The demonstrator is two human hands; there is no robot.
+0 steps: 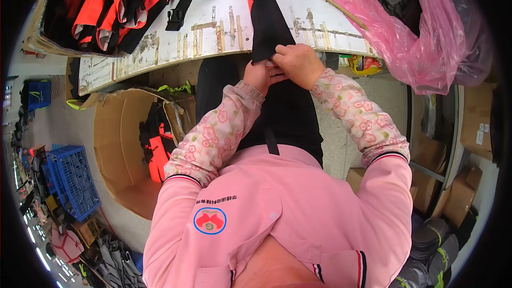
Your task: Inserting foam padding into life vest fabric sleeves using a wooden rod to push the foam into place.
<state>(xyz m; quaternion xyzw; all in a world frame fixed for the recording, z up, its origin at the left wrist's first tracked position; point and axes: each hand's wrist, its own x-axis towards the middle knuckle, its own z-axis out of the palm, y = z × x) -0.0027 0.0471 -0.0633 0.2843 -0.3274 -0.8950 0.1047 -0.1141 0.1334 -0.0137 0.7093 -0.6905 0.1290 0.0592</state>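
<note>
Both my hands, left [258, 76] and right [298, 64], meet knuckles-up, grip pinching the long black fabric strip [266, 21] at the white worktop's [213, 16] edge.

We see a heap of orange and black garments [114, 5] at the counter's [213, 26] far left, a pink plastic bag [410, 32] at its right end, an open cardboard box [128, 154] on the floor below, and a blue crate [72, 181] further left

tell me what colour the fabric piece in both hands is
Black, with an orange edge near the top; the fabric piece shows best in the head view.
</note>
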